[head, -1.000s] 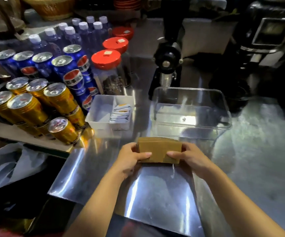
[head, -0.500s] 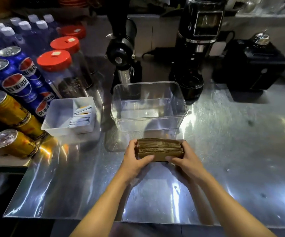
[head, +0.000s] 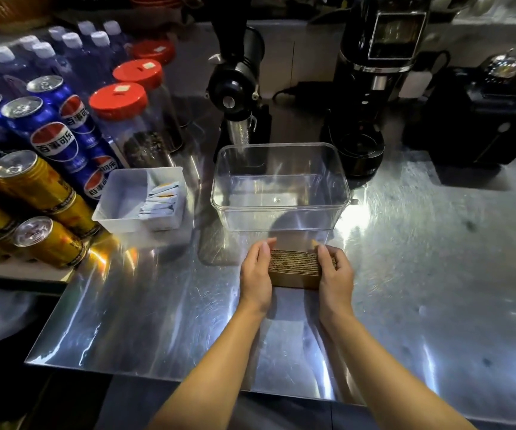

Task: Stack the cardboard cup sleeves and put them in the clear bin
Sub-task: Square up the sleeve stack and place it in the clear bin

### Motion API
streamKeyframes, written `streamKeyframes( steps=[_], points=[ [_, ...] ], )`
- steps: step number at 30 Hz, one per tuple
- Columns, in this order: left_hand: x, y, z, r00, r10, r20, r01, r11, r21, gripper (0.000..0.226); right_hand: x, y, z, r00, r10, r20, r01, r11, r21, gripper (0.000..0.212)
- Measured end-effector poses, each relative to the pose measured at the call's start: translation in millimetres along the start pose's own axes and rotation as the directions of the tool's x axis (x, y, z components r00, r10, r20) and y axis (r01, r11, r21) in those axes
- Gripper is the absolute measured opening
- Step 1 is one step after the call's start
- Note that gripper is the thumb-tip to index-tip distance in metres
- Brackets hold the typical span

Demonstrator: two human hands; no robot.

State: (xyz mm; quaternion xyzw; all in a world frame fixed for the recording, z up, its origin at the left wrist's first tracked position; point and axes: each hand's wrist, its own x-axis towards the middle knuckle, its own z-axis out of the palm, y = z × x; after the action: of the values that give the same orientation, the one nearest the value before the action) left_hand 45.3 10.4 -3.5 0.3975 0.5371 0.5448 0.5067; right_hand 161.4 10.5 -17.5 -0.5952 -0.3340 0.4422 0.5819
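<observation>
Two hands, left hand [head: 256,276] and right hand [head: 334,276], squeeze the sleeve stack [head: 294,267] from both sides so it stays neat, on the bench [head: 421,274] just before the empty clear bin [head: 281,209].

Sleeve stack [head: 293,268] between both hands, before clear bin [head: 281,209]

The ends of the sleeve stack [head: 293,268] are covered by both palms. The gold cans [head: 30,193] are cut off at the left edge. The jar contents [head: 145,147] cannot be identified.
</observation>
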Motion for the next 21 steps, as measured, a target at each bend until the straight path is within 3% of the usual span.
streamKeyframes(
  steps=[6,14,18,21],
  points=[
    [1,4,-1,0.999,0.042,0.003,-0.042,0.994,-0.099,0.027,-2,-5,-7,0.991,-0.072,0.111,0.073,0.997,0.001,0.017],
    [-6,-6,-3,0.999,0.037,-0.033,-0.037,0.999,-0.005,0.028,-4,6,-11,0.991,-0.084,0.1,0.086,0.996,-0.015,0.016],
    [-8,-8,-7,0.999,0.037,0.008,-0.037,0.997,0.063,0.028,-1,10,-12,0.991,-0.067,0.118,0.073,0.996,-0.051,0.018],
    [-9,-6,-15,0.996,0.006,0.09,-0.013,0.997,0.078,0.016,-1,11,-11,0.992,-0.075,0.106,0.082,0.995,-0.061,0.018]
  ],
)
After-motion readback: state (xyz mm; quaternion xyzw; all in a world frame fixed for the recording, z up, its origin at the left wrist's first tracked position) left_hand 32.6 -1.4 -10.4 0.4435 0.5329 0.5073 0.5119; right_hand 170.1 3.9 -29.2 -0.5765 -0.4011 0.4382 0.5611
